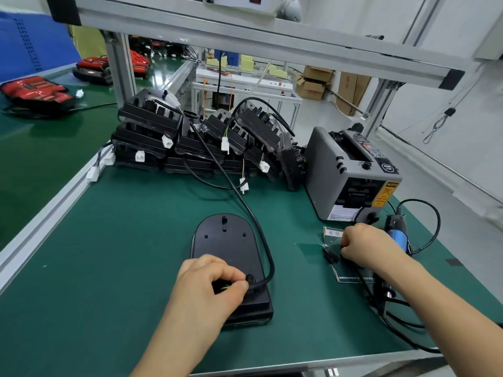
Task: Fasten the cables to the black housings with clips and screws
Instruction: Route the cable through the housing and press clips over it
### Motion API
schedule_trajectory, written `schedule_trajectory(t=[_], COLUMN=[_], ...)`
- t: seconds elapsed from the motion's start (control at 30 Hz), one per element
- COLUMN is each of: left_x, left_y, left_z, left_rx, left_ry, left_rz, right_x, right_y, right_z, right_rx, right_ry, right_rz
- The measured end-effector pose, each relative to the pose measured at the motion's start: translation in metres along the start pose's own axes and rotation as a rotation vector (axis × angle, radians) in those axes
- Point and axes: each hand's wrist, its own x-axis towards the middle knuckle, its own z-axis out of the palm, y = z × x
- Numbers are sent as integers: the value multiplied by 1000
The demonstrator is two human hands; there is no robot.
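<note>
Two bare hands work at a green counter [109, 254], seen from above.

The left hand [209, 284] rests on the near end of a flat black housing [226, 246]. Its thumb and fingers are curled, pinching the end of a black cable [260, 285] where it meets the housing. From that hand the cable loops right, then runs away along the housing's right edge towards the far side of the counter.

The right hand [364, 246] is well to the right of the left, with its fingers curled. Its knuckles touch a clear bag [329, 236] with small black clips [330, 257] lying on it. Whether the fingers pinch anything is hidden.

Just behind the right wrist lies a blue screwdriver [397, 238] with a black cord. Beyond the right hand stands a grey dispenser [340, 164].

Beyond the left hand, a pile [168, 137] of black housings with cables and white plugs is stacked at the counter's far edge. Far left, on another green surface, lie red units [35, 91].
</note>
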Motion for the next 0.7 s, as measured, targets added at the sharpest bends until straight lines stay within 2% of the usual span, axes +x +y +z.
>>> schedule_trajectory(t=[0.23, 0.43, 0.5, 0.6, 0.7], left_x=[0, 1, 1, 1, 1], left_y=[0, -2, -3, -4, -5], left_z=[1, 1, 1, 1, 1], left_rx=[-12, -15, -11, -8, -1], left_ry=[-2, -3, -4, -5, -1], left_rz=[1, 8, 10, 14, 19], right_x=[-1, -11, -20, -44, -77], right_y=[-3, -2, -2, -17, -50], right_z=[3, -5, -15, -36, -53], right_rx=[-40, 121, 334, 891, 1216], right_ry=[14, 59, 77, -2, -62], right_rz=[23, 16, 38, 32, -117])
